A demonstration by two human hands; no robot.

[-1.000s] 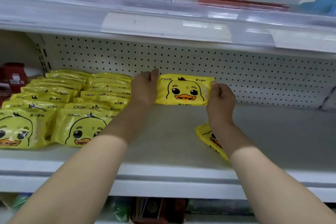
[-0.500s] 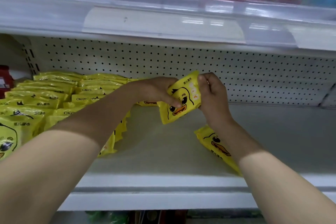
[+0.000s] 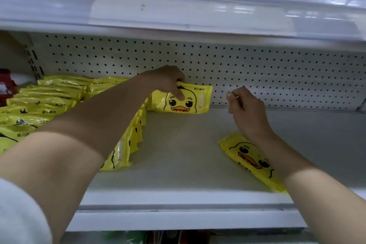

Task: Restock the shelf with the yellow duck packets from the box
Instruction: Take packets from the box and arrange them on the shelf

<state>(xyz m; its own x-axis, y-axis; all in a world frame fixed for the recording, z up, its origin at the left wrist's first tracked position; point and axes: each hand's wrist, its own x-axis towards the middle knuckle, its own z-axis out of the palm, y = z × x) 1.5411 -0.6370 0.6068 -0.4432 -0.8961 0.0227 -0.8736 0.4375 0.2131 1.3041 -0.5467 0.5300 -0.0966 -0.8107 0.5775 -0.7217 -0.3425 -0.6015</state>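
My left hand (image 3: 169, 82) grips the top edge of a yellow duck packet (image 3: 186, 101), which stands upright at the back of the white shelf (image 3: 178, 156) against the pegboard wall. My right hand (image 3: 244, 108) hovers just right of that packet with fingers curled and nothing in it. Under my right forearm another duck packet (image 3: 250, 159) lies flat near the shelf's front. Rows of several duck packets (image 3: 51, 101) fill the shelf's left side. The box is out of view.
The perforated back wall (image 3: 257, 73) closes off the rear. A shelf above (image 3: 178, 18) overhangs with a clear price rail. A red item (image 3: 6, 85) sits at the far left. Bare shelf surface stretches to the right.
The packet held between both hands has been turned upright and set at the back of the shelf. My right hand let go of it and drew back to the right.
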